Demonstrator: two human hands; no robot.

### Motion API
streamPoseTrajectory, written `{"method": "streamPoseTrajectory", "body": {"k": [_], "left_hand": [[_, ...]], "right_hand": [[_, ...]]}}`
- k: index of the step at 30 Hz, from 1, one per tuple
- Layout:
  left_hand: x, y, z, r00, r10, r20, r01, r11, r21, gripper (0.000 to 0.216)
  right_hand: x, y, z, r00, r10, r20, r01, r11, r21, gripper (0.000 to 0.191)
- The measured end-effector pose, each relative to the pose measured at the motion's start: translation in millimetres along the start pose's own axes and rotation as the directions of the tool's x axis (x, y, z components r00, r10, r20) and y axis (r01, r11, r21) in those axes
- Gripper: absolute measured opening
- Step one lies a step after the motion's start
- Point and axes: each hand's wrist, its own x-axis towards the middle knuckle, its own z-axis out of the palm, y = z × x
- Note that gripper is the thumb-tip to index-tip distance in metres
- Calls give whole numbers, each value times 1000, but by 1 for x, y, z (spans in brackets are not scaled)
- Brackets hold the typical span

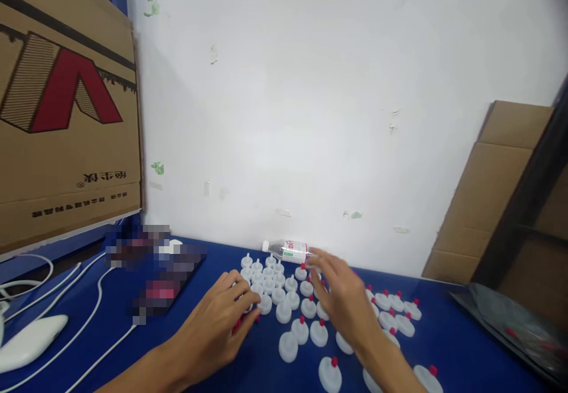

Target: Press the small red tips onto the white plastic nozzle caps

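Several translucent white nozzle lids [268, 285] without red tips stand grouped between my hands. Many other white lids with small red tip caps [319, 333] spread to the right and front. My left hand [217, 316] is closed beside the plain lids, its fingers curled round small red caps [237, 325] that show under the fingers. My right hand [344, 295] bends over the red-tipped lids, thumb and fingers drawn close together above one near the bottle. Whatever is between those fingertips is hidden. One plain lid [288, 346] sits nearer the front.
A clear bottle [293, 251] with a white cap lies against the white wall. On the blue table's left are white cables [100, 298], a white device [33, 342] and a blurred-out item. A large carton [71, 162] stands left; a grey plastic bag [501, 322] lies right.
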Motion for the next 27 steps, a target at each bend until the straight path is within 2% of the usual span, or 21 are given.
{"method": "streamPoseTrajectory", "body": {"k": [2, 3, 7, 10, 14, 19, 21, 27], "left_hand": [[-4, 2, 5, 999, -11, 52, 10, 1000, 27, 10], [-5, 4, 7, 997, -23, 72, 21, 999, 33, 8], [-10, 10, 10, 990, -71, 123, 64, 996, 64, 9], [-10, 10, 11, 984, -65, 165, 46, 992, 117, 20], [-10, 9, 13, 964, -10, 266, -44, 979, 198, 31], [-9, 5, 20, 934, 15, 357, -105, 967, 232, 52], [-11, 1, 25, 934, 30, 356, -116, 968, 224, 57], [-15, -5, 28, 971, 52, 232, -68, 996, 62, 58]], "right_hand": [[-2, 23, 0, 982, 188, -6, -188, 981, -52, 18], [-4, 33, -1, 971, 239, -1, -239, 968, -82, 20], [-12, 60, 1, 933, 350, 81, -328, 922, -206, 34], [-17, 70, 4, 914, 375, 152, -339, 915, -221, 29], [-22, 79, 10, 880, 410, 239, -362, 905, -223, 19], [-28, 83, 16, 830, 471, 298, -405, 877, -259, 23], [-29, 82, 15, 816, 483, 317, -411, 871, -268, 25], [-11, 69, -4, 815, 475, 331, -420, 879, -226, 25]]}}
